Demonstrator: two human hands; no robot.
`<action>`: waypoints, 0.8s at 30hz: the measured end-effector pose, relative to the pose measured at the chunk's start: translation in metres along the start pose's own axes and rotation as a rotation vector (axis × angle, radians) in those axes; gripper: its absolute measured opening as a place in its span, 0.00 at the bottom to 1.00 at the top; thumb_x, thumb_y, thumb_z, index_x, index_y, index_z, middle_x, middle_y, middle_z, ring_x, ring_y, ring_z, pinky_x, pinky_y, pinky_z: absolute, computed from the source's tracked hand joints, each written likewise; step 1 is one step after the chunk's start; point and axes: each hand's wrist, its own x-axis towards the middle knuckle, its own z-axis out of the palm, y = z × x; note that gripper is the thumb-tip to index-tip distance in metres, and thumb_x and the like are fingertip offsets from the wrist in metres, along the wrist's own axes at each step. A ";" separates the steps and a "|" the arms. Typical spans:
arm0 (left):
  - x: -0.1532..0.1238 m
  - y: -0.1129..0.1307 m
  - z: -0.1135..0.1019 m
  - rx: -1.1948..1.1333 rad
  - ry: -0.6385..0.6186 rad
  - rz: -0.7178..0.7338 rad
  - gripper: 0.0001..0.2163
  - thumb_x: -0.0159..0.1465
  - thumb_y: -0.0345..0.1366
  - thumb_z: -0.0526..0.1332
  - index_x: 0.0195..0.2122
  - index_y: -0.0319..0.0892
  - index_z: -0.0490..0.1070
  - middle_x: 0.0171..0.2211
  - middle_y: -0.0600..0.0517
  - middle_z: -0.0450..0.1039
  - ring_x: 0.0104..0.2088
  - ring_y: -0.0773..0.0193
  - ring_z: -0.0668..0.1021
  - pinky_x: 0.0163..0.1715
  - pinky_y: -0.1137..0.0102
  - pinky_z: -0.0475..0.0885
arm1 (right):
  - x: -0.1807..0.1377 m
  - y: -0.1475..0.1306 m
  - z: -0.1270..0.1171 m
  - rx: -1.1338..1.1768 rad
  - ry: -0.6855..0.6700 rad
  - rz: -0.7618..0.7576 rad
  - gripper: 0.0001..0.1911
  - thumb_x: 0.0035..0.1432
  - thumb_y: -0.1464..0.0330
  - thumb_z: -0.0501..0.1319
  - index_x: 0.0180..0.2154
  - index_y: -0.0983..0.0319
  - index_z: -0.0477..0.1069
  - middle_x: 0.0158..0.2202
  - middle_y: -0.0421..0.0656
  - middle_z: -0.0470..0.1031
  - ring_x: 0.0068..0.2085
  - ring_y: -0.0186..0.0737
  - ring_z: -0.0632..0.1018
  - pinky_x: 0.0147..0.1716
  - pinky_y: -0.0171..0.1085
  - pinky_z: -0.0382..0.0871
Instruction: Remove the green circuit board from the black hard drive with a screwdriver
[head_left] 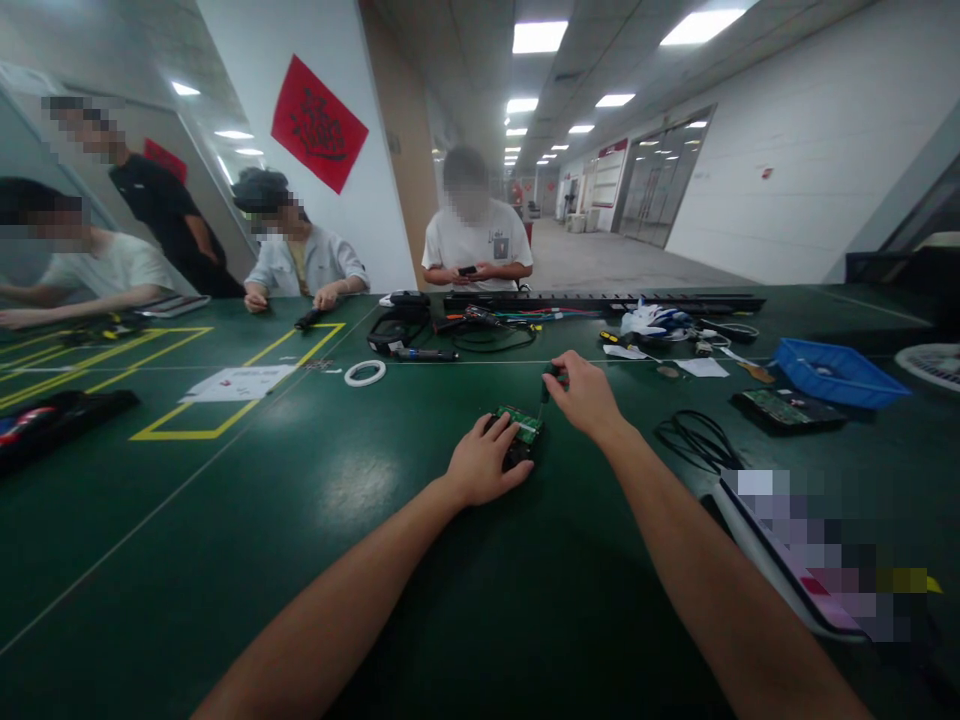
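Note:
A small device with a green circuit board on top and dark parts below rests on the green table. My left hand is closed over its left and near side, fingers across the board and thumb along the near edge. My right hand is shut on a screwdriver with a dark handle. The tool stands almost upright, its thin shaft pointing down at the board's right edge. Whether the tip sits in a screw is too small to tell.
A blue plastic tray and another circuit board unit lie to the right, near a black cable. Beyond my hands are a white tape roll, tools and gloves. Several people sit or stand across the table.

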 end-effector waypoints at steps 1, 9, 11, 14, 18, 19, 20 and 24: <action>0.000 0.000 0.000 0.000 -0.002 -0.001 0.36 0.66 0.61 0.53 0.70 0.46 0.58 0.71 0.48 0.56 0.70 0.40 0.56 0.65 0.49 0.60 | 0.000 0.000 0.000 -0.001 0.003 0.000 0.10 0.61 0.67 0.62 0.44 0.60 0.68 0.42 0.50 0.78 0.40 0.49 0.79 0.41 0.45 0.72; 0.000 0.001 -0.003 -0.003 -0.004 0.004 0.36 0.66 0.61 0.53 0.70 0.46 0.58 0.71 0.48 0.55 0.70 0.41 0.55 0.65 0.49 0.60 | -0.001 -0.005 -0.004 -0.039 -0.006 -0.040 0.06 0.63 0.66 0.61 0.41 0.59 0.68 0.40 0.49 0.76 0.39 0.49 0.77 0.39 0.44 0.70; 0.000 0.001 -0.003 -0.003 -0.005 0.001 0.36 0.66 0.61 0.54 0.70 0.46 0.58 0.71 0.48 0.56 0.70 0.41 0.55 0.66 0.49 0.60 | -0.001 -0.006 -0.006 -0.061 -0.002 -0.060 0.06 0.63 0.67 0.60 0.42 0.59 0.68 0.40 0.49 0.76 0.40 0.49 0.76 0.41 0.45 0.70; 0.000 0.000 -0.002 -0.006 0.001 0.009 0.36 0.66 0.61 0.54 0.69 0.45 0.59 0.70 0.47 0.56 0.70 0.41 0.55 0.66 0.50 0.59 | 0.000 -0.007 -0.007 -0.085 -0.008 -0.066 0.05 0.63 0.68 0.60 0.42 0.59 0.69 0.41 0.49 0.75 0.41 0.50 0.76 0.42 0.45 0.69; 0.000 -0.001 0.000 -0.007 0.007 0.020 0.36 0.66 0.61 0.54 0.69 0.44 0.59 0.70 0.47 0.56 0.70 0.40 0.56 0.65 0.49 0.60 | 0.000 -0.008 -0.005 -0.050 -0.010 -0.071 0.05 0.63 0.68 0.60 0.41 0.59 0.68 0.42 0.49 0.75 0.41 0.49 0.76 0.41 0.43 0.69; 0.000 -0.001 0.000 -0.005 0.005 0.018 0.36 0.66 0.61 0.54 0.70 0.44 0.59 0.70 0.47 0.56 0.70 0.40 0.56 0.65 0.49 0.61 | 0.000 -0.009 -0.005 -0.046 -0.010 -0.072 0.05 0.63 0.68 0.60 0.41 0.59 0.68 0.42 0.49 0.75 0.41 0.48 0.76 0.41 0.43 0.69; 0.000 -0.001 0.000 -0.004 0.002 0.016 0.36 0.66 0.60 0.54 0.70 0.45 0.58 0.70 0.47 0.56 0.70 0.40 0.56 0.65 0.49 0.61 | 0.000 -0.010 -0.004 -0.049 -0.013 -0.072 0.05 0.63 0.68 0.60 0.41 0.59 0.68 0.41 0.48 0.75 0.40 0.48 0.76 0.40 0.42 0.69; 0.000 0.000 0.000 -0.005 0.002 0.007 0.36 0.66 0.60 0.54 0.70 0.45 0.59 0.71 0.48 0.56 0.70 0.40 0.56 0.65 0.49 0.60 | 0.000 -0.014 -0.007 -0.104 -0.012 -0.072 0.04 0.64 0.66 0.60 0.40 0.59 0.67 0.40 0.48 0.74 0.37 0.46 0.74 0.39 0.42 0.68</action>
